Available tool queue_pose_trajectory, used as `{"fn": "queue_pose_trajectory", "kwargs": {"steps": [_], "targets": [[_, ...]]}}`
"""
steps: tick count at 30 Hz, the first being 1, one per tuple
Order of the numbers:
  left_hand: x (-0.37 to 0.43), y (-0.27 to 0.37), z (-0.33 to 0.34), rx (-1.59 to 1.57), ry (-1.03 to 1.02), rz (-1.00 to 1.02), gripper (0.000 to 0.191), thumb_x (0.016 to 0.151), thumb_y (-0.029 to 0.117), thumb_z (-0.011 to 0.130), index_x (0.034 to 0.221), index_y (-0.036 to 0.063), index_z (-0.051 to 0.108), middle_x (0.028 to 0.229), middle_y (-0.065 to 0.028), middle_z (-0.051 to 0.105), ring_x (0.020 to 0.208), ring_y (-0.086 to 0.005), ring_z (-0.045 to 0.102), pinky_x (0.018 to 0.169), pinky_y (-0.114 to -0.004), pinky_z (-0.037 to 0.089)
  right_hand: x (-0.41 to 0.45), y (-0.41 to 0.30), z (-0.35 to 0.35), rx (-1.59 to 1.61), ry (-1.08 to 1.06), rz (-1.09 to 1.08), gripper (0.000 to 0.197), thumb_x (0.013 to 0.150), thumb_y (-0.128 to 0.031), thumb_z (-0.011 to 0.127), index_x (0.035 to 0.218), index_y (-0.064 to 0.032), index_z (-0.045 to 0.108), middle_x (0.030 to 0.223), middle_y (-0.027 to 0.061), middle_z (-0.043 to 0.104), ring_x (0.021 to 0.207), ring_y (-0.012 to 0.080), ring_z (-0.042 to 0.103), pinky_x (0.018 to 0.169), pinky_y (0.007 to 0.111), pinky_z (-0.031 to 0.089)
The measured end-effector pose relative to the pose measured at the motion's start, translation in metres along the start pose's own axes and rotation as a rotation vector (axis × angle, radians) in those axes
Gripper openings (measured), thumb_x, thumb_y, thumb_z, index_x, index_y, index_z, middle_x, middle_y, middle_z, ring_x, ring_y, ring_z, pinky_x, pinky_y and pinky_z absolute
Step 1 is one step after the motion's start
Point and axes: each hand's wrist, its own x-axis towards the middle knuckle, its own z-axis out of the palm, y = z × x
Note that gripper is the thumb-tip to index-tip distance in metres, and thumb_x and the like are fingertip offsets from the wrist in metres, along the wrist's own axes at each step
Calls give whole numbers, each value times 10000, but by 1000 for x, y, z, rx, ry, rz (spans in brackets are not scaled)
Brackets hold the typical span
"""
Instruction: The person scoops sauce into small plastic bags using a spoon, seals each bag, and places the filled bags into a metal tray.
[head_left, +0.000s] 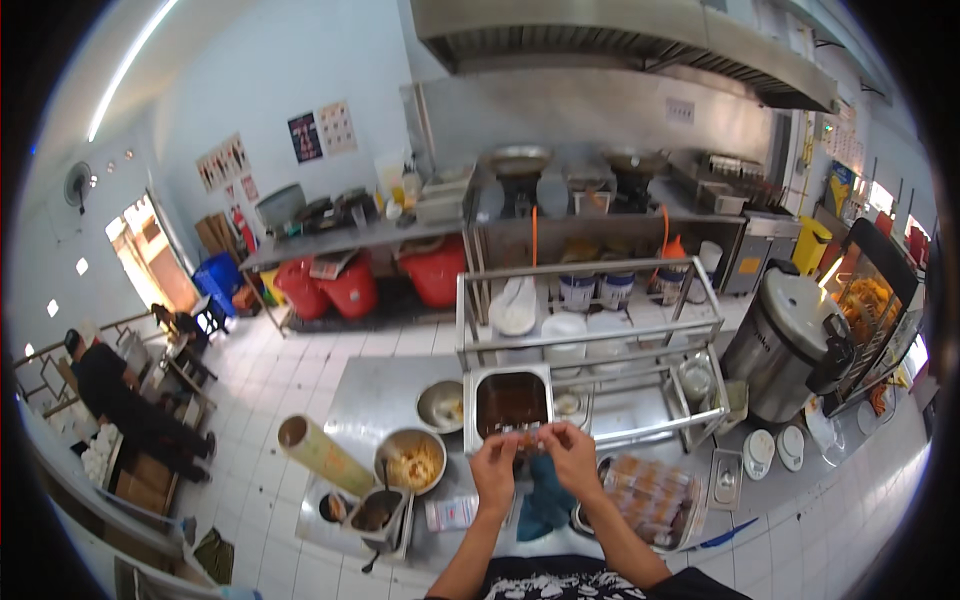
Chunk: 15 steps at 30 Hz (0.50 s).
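Observation:
Between my left hand and my right hand is a small clear plastic packet, pinched at its two ends by my fingertips. Something reddish-brown shows inside it. Just beyond my fingers stands a square steel pan of dark brown sauce. A teal cloth lies below my right hand. To the right, a tray holds many similar clear packets with orange-brown contents. A printed white packet lies left of my left wrist.
Left are a steel bowl of shredded food, a smaller bowl, a large wrap roll and a steel container. A metal rack rises ahead; a big pot, scales and a blue knife are right. A person stands far left.

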Motion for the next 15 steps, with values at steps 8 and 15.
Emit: {"fn": "queue_pose_trajectory", "kwargs": {"steps": [8,15], "targets": [[-2,-5,12,-58,-125,-84,160,922,154,618,962,0,627,909,-70,678,813,-122,628,758,-252,497,-13,14,-16,23,-21,93,129,911,-111,623,961,7,640,847,16,643,752,60,579,674,204,476],[-8,3,-11,-105,-280,-128,98,901,76,627,971,7,623,907,-57,661,808,-110,618,747,-245,489,-24,-3,-3,-51,-22,37,177,887,-154,646,976,-1,637,827,7,638,728,47,556,655,206,462]]}}
